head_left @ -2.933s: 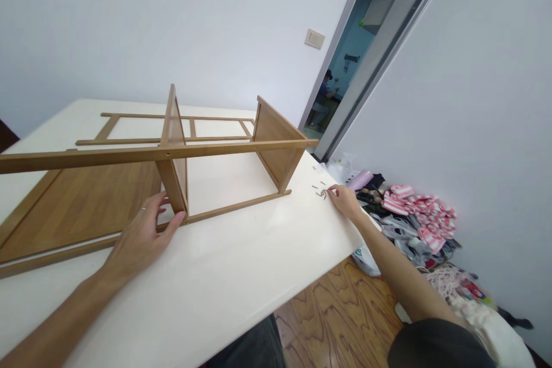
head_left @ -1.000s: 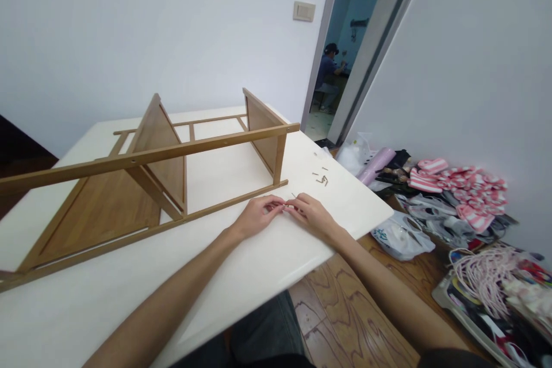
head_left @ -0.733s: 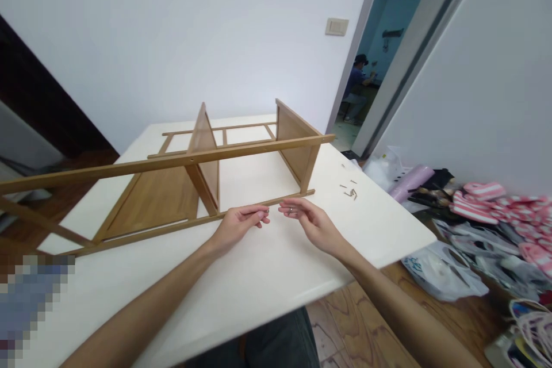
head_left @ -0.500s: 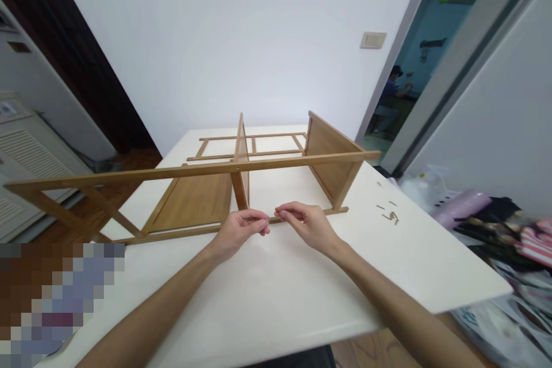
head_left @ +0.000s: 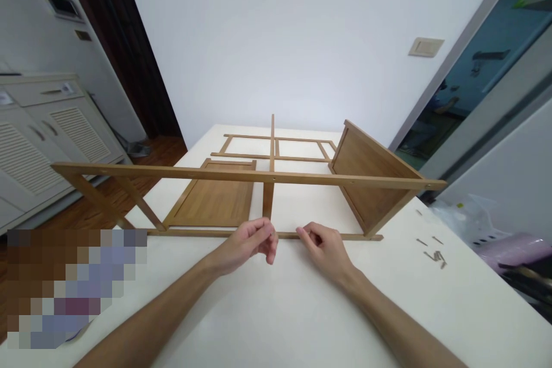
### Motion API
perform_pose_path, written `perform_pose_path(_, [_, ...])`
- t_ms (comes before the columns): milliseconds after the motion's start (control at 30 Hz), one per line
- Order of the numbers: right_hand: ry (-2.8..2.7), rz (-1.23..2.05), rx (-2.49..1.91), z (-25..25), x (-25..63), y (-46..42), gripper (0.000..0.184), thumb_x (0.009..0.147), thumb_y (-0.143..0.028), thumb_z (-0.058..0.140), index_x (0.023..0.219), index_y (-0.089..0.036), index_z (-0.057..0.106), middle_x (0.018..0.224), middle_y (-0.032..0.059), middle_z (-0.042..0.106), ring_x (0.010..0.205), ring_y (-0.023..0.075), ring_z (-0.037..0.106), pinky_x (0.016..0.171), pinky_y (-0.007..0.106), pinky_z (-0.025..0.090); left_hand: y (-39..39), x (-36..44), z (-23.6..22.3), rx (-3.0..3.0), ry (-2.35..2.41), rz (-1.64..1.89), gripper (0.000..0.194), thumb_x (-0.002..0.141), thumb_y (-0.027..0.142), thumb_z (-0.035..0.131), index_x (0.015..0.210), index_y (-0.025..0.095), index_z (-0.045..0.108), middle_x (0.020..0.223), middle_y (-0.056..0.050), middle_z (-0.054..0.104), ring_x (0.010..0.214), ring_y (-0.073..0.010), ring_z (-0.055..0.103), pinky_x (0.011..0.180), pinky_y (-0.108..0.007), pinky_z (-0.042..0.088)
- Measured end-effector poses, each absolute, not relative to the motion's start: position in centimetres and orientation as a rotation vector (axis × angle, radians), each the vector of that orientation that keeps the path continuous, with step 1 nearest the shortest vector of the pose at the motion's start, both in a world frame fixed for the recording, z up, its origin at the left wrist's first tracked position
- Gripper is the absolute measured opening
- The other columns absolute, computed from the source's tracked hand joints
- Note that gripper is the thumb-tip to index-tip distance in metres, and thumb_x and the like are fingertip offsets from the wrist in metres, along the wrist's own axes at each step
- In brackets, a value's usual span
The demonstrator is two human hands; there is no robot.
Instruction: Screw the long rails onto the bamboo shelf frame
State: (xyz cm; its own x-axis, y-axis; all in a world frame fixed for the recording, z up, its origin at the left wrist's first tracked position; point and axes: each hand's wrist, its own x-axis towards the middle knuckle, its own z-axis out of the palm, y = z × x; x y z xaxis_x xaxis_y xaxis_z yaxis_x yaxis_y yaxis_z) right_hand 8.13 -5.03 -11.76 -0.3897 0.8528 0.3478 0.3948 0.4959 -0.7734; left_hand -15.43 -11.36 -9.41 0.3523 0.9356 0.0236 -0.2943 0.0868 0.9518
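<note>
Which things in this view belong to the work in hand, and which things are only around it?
Probably part of the work:
wooden frame with standing panels, nearest the left hand and right hand
flat wooden panel
ladder-shaped wooden frame
small screws
white table, as work surface

Probably only around it:
purple roll
clear plastic bag
louvred white cabinet
light switch

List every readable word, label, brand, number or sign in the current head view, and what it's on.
No legible text.
White label on the cabinet drawer: too small and blurred.
Second label, left edge: same.
Wooden frame, light switch: no visible text.
Loose screws: too small to tell.
</note>
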Motion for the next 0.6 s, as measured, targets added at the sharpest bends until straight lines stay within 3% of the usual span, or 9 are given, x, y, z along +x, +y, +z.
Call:
perform_pose_path(67, [-1.995, 0.784, -1.005, -11.9, 8.1, -5.5, 0.043, 0.098, -0.058, 0.061, 0.074, -0.023, 0.07, 0.056, -0.0012, 0.052, 0.054, 0.0152, 0.048, 0.055, 0.028, 0.044, -11.3, -15.6, -9.2, 1.111, 0.74, 1.059, 0.041, 0.094, 0.055, 0.073, 0.087, 0.016, 0.061, 0.085, -0.003, 0.068, 0.067, -0.0118, 0.065, 0.068, -0.029, 0.051])
perform_pose_path(200, [-1.972, 0.91, -0.963, -12.0, 8.0, -5.9, 0.041, 0.103, -0.058, 0.052, 0.104, -0.024, 0.074, 0.066, 0.0014, 0.065, 0.059, 0.0179, 0.059, 0.055, 0.029, 0.051, -11.3, -15.7, -9.5, 1.109, 0.76, 1.079, 0.037, 0.088, 0.049, 0.082, 0.091, 0.015, 0.066, 0.097, -0.007, 0.072, 0.072, -0.0117, 0.066, 0.069, -0.028, 0.052])
perform_pose_path(333, [-1.888, 1.125, -0.889, -12.0, 7.9, -5.6, 0.044, 0.103, -0.062, 0.052, 0.117, -0.023, 0.066, 0.096, 0.0084, 0.079, 0.085, 0.0212, 0.078, 0.078, 0.035, 0.065, -11.3, -15.3, -10.2, 1.109, 0.774, 1.053, 0.042, 0.087, 0.054, 0.081, 0.09, 0.015, 0.064, 0.099, -0.008, 0.072, 0.073, -0.0125, 0.068, 0.069, -0.029, 0.054])
perform_pose_path(467, [-1.656, 1.468, -0.849, -12.2, 8.1, -5.5, 0.048, 0.093, -0.062, 0.07, 0.121, -0.023, 0.064, 0.122, 0.0153, 0.078, 0.111, 0.0261, 0.077, 0.105, 0.046, 0.061, -11.2, -14.9, -10.8, 1.116, 0.82, 1.034, 0.045, 0.092, 0.06, 0.072, 0.09, 0.016, 0.062, 0.095, -0.006, 0.072, 0.072, -0.0124, 0.068, 0.07, -0.029, 0.054])
perform_pose_path(600, [-1.57, 1.553, -0.867, -12.3, 8.1, -6.0, 0.048, 0.093, -0.06, 0.072, 0.125, -0.025, 0.059, 0.116, 0.0135, 0.08, 0.105, 0.0247, 0.079, 0.106, 0.048, 0.06, -11.2, -14.5, -11.1, 1.131, 0.891, 1.064, 0.043, 0.092, 0.057, 0.073, 0.093, 0.016, 0.065, 0.09, -0.005, 0.073, 0.07, -0.0111, 0.067, 0.069, -0.026, 0.052])
